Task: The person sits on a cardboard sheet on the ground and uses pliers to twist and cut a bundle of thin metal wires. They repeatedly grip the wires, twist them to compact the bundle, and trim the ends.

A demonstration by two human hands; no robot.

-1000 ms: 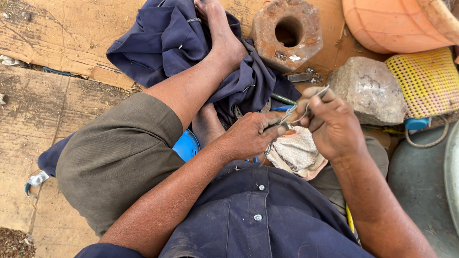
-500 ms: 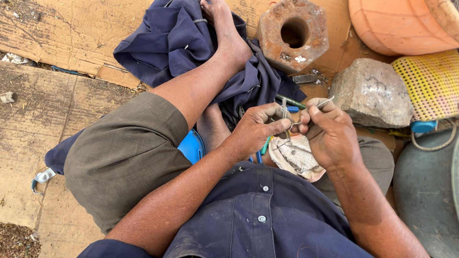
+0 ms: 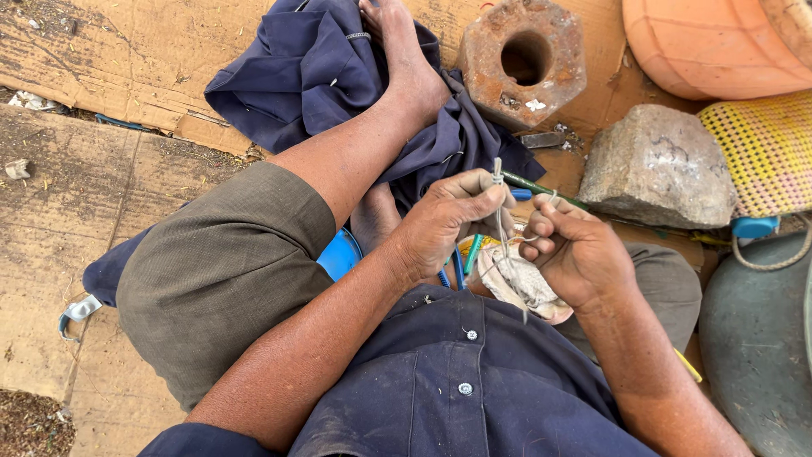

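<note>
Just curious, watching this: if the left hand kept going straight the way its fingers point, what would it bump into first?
The left hand points toward the right hand, with a thin wire pinched in its fingers. It would likely meet the right hand's knuckles first, though the depth between them is hard to judge.

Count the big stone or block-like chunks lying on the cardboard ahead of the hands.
2. A rusty hexagonal block with a round hole lies at top centre beside the blue cloth; a rough grey stone lies right of it, just beyond the right hand. Others may be hidden off-frame.
</note>
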